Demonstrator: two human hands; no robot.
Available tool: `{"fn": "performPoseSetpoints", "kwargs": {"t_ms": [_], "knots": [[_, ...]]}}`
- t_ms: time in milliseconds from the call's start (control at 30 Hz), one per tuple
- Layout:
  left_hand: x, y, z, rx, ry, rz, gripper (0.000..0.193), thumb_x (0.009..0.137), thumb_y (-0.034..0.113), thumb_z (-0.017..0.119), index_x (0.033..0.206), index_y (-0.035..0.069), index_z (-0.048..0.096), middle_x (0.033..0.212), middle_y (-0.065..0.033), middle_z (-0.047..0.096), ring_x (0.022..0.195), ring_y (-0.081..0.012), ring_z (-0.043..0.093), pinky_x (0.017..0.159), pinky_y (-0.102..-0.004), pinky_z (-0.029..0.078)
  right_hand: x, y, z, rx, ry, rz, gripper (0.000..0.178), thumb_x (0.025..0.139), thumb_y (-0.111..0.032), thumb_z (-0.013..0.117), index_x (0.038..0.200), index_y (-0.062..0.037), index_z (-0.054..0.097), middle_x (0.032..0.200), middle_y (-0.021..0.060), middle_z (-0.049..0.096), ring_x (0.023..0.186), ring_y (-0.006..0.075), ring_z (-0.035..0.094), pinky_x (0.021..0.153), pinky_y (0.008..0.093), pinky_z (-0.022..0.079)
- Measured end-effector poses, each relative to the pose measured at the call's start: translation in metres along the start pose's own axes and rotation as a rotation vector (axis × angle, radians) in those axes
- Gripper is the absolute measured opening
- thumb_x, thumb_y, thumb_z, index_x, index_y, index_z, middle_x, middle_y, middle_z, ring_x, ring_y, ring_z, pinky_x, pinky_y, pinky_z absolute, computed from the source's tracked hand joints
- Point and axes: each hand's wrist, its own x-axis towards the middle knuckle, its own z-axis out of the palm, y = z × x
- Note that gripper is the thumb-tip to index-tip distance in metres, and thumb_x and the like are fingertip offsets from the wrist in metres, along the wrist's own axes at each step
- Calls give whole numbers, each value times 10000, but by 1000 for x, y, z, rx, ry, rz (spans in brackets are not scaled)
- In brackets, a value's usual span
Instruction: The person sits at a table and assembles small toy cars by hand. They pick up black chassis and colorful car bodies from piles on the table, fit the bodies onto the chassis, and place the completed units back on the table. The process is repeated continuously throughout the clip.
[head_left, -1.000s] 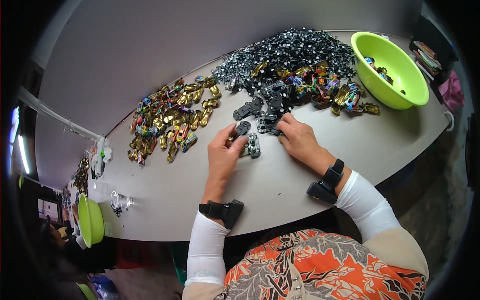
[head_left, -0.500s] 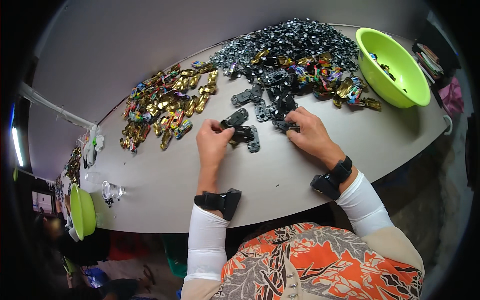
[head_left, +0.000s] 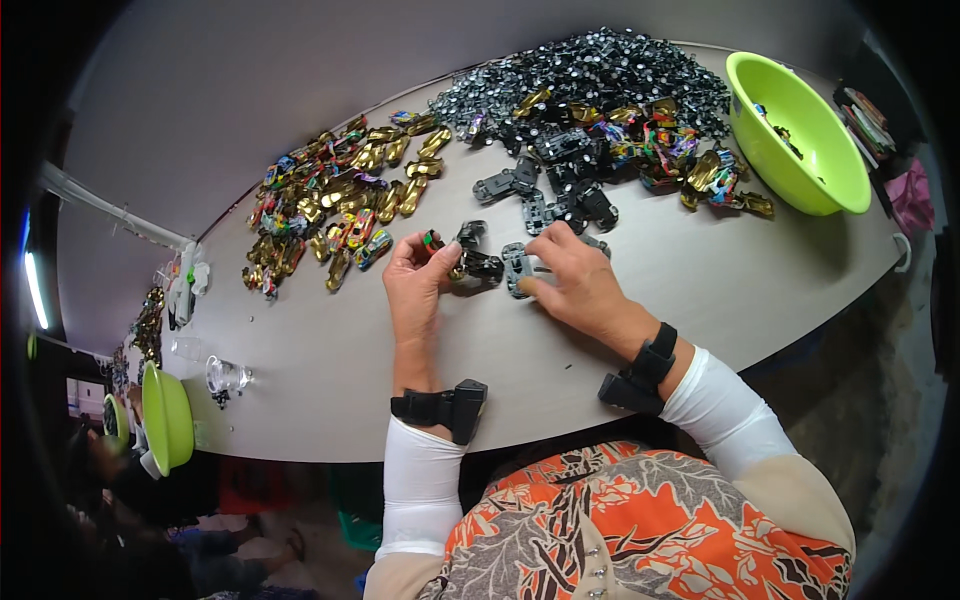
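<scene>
My left hand (head_left: 415,280) is closed in a pinch around a small toy car, of which only a red and green bit (head_left: 432,240) shows between the fingers. Dark toy car bases (head_left: 482,267) lie against its fingertips, partly hidden by them. Just to the right, my right hand (head_left: 580,285) has thumb and forefinger on a grey toy car base (head_left: 516,268). Another grey piece (head_left: 596,244) peeks out behind that hand. Beyond both hands are more black and grey bases (head_left: 538,212) in a loose cluster.
Gold and coloured car bodies (head_left: 350,200) spread at the left; more (head_left: 715,180) lie at the right. Behind is a heap of small black wheel-like parts (head_left: 600,85). A lime-green basin (head_left: 845,170) stands far right. A clear cup (head_left: 228,375) rests near the left edge.
My right hand has moved left, from a dark piece to the grey base beside my left hand. The left hand has turned slightly, and a red and green bit now shows in it.
</scene>
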Motion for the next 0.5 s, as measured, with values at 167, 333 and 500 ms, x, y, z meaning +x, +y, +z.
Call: {"fn": "performPoseSetpoints", "kwargs": {"t_ms": [167, 333, 500], "knots": [[-14, 11, -13, -119, 30, -115, 315, 766, 40, 671, 1045, 29, 524, 869, -79, 618, 739, -147, 610, 555, -276, 543, 9, -16, 17, -187, -139, 97, 231, 697, -104, 623, 890, -43, 511, 887, 174, 492, 757, 343, 579, 626, 445, 474], [-28, 10, -23, -329, -155, -269, 396, 813, 89, 621, 1184, 63, 482, 945, -142, 623, 848, -212, 628, 557, -331, 575, 0, -6, 1, -172, -164, 91, 243, 671, -26, 567, 908, -47, 517, 899, 175, 498, 771, 349, 574, 645, 448, 472], [-43, 13, -14, -384, -232, -314, 405, 833, 104, 604, 1208, 46, 462, 1002, -158, 605, 905, -246, 622, 640, -375, 590, -8, -1, -13, -62, -102, 45, 278, 672, -29, 567, 947, -55, 530, 912, 145, 502, 774, 345, 567, 667, 427, 477]]}}
